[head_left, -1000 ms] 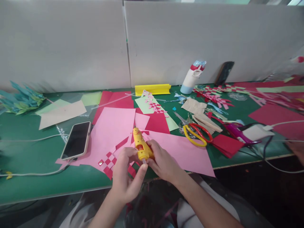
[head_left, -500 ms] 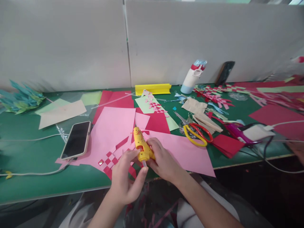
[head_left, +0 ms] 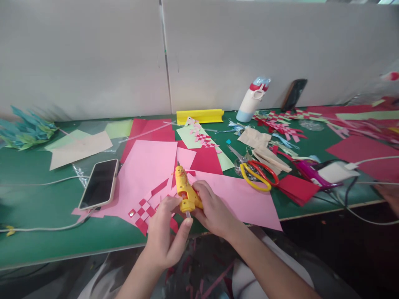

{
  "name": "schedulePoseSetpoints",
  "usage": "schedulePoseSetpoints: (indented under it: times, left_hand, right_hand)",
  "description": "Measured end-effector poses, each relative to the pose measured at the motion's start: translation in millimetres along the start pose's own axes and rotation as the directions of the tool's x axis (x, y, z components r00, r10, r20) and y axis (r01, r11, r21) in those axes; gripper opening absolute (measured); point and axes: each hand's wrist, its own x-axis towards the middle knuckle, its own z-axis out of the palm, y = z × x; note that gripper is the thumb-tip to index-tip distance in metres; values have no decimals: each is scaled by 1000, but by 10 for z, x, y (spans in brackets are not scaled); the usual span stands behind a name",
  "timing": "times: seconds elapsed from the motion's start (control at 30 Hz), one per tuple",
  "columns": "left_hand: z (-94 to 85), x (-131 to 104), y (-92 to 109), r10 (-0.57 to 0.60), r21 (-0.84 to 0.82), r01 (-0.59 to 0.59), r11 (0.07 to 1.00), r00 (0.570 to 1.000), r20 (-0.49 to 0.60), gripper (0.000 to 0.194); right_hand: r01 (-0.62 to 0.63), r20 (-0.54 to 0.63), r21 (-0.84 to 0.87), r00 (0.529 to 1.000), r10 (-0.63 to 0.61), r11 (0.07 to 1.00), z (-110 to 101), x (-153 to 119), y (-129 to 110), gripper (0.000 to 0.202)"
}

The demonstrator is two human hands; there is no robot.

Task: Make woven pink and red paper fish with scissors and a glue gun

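Note:
A yellow glue gun [head_left: 183, 189] points away from me above pink paper, a clear glue stick [head_left: 188, 214] poking out of its rear end. My right hand [head_left: 213, 207] is wrapped round its handle. The fingers of my left hand [head_left: 166, 232] press on the gun's left side, with the thumb by the glue stick. Just left of the gun lies a woven pink and red paper piece [head_left: 144, 210] with a small round eye on it. Pink sheets [head_left: 149, 166] and red sheets [head_left: 208, 158] spread beneath and beyond.
Left of the paper lies a phone [head_left: 99, 185] with cables. To the right are scissors [head_left: 255, 174], cloth pieces [head_left: 255, 139], folded red paper [head_left: 297, 189] and a white charger [head_left: 335, 172]. A bottle [head_left: 253, 99] and a dark phone [head_left: 294, 94] stand at the back. Another person's hand [head_left: 389, 195] shows at right.
Another person's hand at the right edge has shifted slightly. My hands and the glue gun are almost where they were.

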Motion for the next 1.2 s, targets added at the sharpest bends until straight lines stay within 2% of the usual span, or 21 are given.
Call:
schedulePoseSetpoints:
  times: [0.2,0.33,0.47,1.2]
  left_hand:
    - [-16,9,7,-14,47,14,999,1000,-10,38]
    - [-34,34,22,8,113,-7,994,1000,-13,37]
    - [-32,19,8,7,132,-5,991,1000,-20,37]
    - [-14,37,38,-11,109,16,994,999,-45,33]
  right_hand:
    - [-20,-9,-1,1000,20,1000,26,10,-29,27]
    - [-8,-109,14,994,10,1000,86,17,10,41]
    - [25,-190,-26,981,-29,999,114,10,41,34]
    - [57,-207,-92,975,-76,994,107,-22,18,29]
